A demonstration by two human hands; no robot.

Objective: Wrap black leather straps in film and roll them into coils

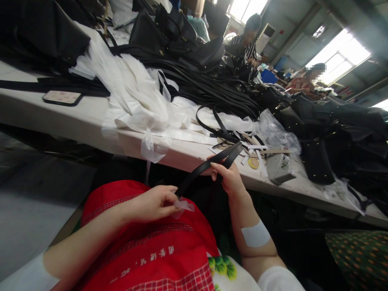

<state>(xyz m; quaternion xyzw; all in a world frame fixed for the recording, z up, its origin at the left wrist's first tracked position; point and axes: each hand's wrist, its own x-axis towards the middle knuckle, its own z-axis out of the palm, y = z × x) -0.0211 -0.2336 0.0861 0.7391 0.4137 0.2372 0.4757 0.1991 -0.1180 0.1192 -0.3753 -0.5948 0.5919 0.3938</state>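
Observation:
A black strap (194, 176) runs between my two hands above the red apron (145, 246). My left hand (162, 202) is closed on its lower end, where a small translucent film piece (184, 205) sticks out by the fingertips. My right hand (226, 176) pinches the strap near its folded upper part, at the table's front edge. Just beyond, a looped black strap (216, 119) lies on the table beside thin black and white scraps (247, 145). A heap of white film strips (139, 93) lies further left.
The white table (91, 121) holds a phone (62, 97) at the left, long black straps (200, 85) behind, and a yellow tape roll (254, 163), a grey box (279, 169) and clear plastic (280, 135) at the right. Black bags (321, 141) pile up further right. Two people sit behind.

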